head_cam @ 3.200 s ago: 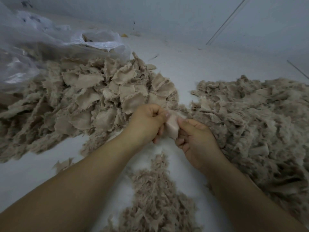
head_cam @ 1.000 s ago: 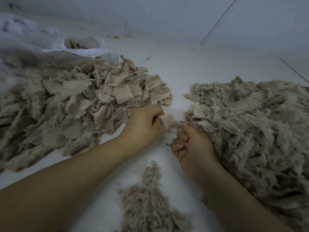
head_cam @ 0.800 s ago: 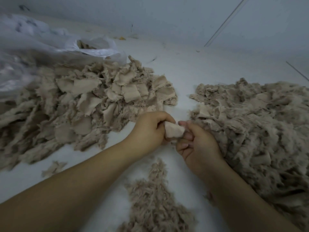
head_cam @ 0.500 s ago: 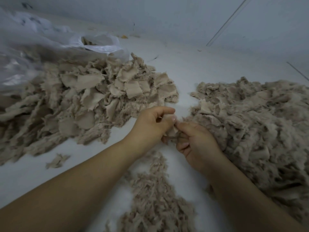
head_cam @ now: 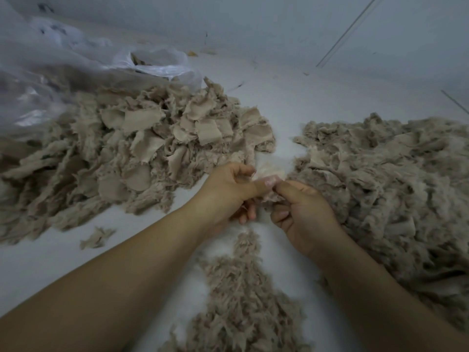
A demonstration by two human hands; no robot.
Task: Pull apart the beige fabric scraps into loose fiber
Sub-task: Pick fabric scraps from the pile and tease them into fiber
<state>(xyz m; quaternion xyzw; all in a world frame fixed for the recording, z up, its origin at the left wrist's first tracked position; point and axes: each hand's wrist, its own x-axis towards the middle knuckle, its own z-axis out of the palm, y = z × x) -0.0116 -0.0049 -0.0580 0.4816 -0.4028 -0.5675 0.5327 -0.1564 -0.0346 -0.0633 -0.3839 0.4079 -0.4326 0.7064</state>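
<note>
From the head camera, a clear, crumpled plastic bag [head_cam: 76, 72] lies at the far left of the white bench [head_cam: 291, 102]; through its open mouth a few beige pieces show inside, though how full it is cannot be told. Spilling from just in front of the bag is a broad heap of flat beige fabric scraps [head_cam: 142, 148] with frayed edges. One stray beige scrap [head_cam: 96, 237] lies apart from the heap, nearer the camera.

The two hands meet at the centre, thumbs almost touching. The left hand [head_cam: 228, 191] and the right hand [head_cam: 302, 212] each pinch a side of one small pale beige fabric scrap [head_cam: 269, 171] held between them, above the bench.

To the right spreads a large mound of loose beige fiber [head_cam: 380, 179], touching the right hand. A smaller pile of shredded beige fiber [head_cam: 243, 301] lies between the forearms.
</note>
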